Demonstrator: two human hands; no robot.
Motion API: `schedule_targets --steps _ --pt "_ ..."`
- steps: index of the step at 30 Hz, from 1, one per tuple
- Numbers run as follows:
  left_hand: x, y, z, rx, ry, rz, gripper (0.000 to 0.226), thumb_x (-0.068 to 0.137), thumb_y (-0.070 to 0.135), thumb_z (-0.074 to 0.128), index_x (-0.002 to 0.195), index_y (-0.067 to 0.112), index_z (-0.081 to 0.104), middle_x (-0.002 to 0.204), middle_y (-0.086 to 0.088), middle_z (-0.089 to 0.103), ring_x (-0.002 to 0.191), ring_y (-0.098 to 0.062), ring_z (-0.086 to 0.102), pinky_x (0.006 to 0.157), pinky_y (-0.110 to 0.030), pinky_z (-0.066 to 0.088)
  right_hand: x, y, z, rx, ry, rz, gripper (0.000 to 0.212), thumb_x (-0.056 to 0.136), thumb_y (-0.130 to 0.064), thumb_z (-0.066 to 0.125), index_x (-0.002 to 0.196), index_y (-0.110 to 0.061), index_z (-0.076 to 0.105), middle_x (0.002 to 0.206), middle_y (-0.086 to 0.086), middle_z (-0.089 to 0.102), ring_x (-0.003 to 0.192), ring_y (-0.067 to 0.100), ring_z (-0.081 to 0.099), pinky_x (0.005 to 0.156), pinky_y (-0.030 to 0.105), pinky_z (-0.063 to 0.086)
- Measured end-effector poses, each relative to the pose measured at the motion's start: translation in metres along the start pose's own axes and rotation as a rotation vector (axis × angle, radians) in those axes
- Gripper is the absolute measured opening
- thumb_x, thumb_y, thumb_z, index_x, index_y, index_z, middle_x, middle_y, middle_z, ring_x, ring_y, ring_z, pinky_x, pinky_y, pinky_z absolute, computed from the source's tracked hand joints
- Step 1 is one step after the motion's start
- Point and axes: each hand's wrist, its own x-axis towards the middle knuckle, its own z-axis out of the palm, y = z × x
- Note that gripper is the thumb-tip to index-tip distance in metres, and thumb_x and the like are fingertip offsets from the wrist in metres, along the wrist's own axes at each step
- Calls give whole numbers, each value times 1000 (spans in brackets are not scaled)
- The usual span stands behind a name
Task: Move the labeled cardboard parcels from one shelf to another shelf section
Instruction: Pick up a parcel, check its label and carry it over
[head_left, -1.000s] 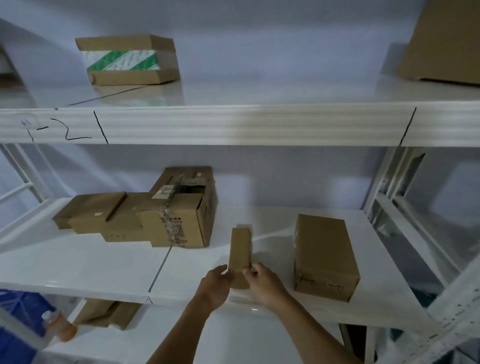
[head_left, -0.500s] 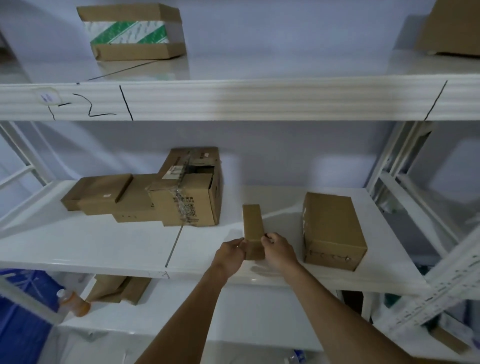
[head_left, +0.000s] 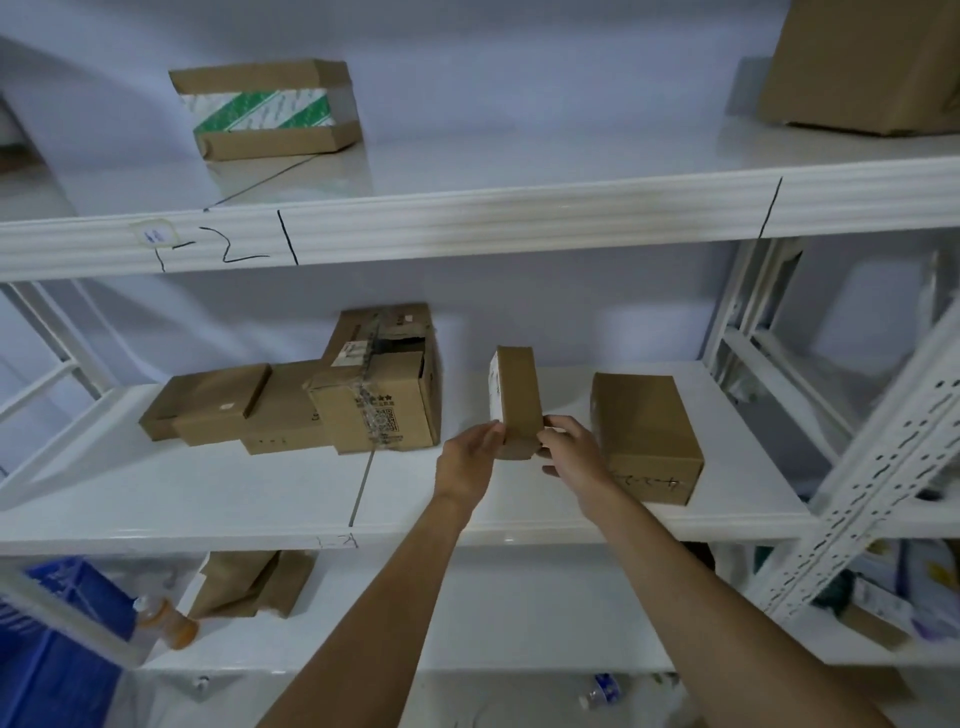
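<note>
Both hands hold a small narrow cardboard parcel by its near end, above the middle shelf. My left hand grips its left side and my right hand its right side. The parcel is tilted up off the shelf, and a white label shows on its left face. Just to the right lies a brown parcel with handwriting on its front. To the left sits a taped parcel with a torn top, beside two flat parcels.
The upper shelf carries a parcel with green-striped tape at the left and a large box at the right. White perforated uprights stand at the right. Below are a folded carton, an orange bottle and a blue crate.
The small parcel lay flat on the middle shelf under my hands; now both hands have lifted and tilted it, showing its labeled side. The camera view has tilted up slightly.
</note>
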Motion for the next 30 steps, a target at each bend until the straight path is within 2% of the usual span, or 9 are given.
schedule_targets --steps 3,5,10,13,16,22,25,28,30 --pt "-10 13 3 -113 53 34 36 104 32 59 130 10 71 129 -15 71 125 -35 62 113 -52 46 -10 -9 -4 57 9 -53 23 101 -16 52 116 -31 62 108 -2 68 105 19 67 95 43 55" --pt "-14 20 4 -161 89 61 33 104 29 60 129 10 71 127 -11 71 123 -30 62 112 -48 48 -19 -14 -4 79 11 -88 22 101 -16 53 112 -34 60 110 -5 68 109 19 67 98 46 54" --pt "-23 34 3 -287 89 95 20 100 31 66 118 23 72 112 5 72 107 -15 65 85 -29 54 -34 -23 -9 128 21 -183 23 102 -20 57 121 -32 61 116 -10 64 112 17 64 101 45 54" --pt "-28 39 1 -315 76 116 32 97 34 70 127 22 68 115 7 73 105 -8 66 80 -26 53 -41 -29 -14 151 15 -214 23 103 -19 57 111 -41 61 120 -10 65 115 15 64 101 42 54" --pt "-31 40 -5 -321 36 117 44 96 35 71 137 22 61 118 7 72 106 -4 66 81 -26 53 -49 -33 -17 155 22 -240 25 103 -18 57 107 -43 62 120 -9 67 113 13 64 100 40 54" --pt "-29 32 -16 -327 -29 75 63 93 35 75 149 17 52 125 2 73 113 -11 68 95 -32 56 -58 -26 -15 120 64 -287 18 103 -21 58 114 -35 63 116 -13 67 113 11 64 100 39 52" --pt "-28 28 -19 -357 -51 62 68 91 33 78 151 18 50 123 5 74 114 -11 70 95 -31 55 -59 -21 -8 80 105 -341 12 100 -35 64 112 -36 62 112 -18 68 108 3 64 94 34 52" --pt "-28 28 -19 -340 -44 84 67 89 31 79 149 20 50 123 2 74 113 -14 71 94 -31 55 -58 -22 -1 34 131 -387 32 94 -43 71 117 -26 58 107 -21 66 98 -7 66 82 19 51" --pt "-29 30 -16 -290 -31 116 56 89 29 79 141 23 58 113 1 77 103 -10 74 86 -25 56 -58 -25 2 8 135 -383 41 90 -46 75 118 -24 54 104 -23 63 91 -19 62 68 7 50"
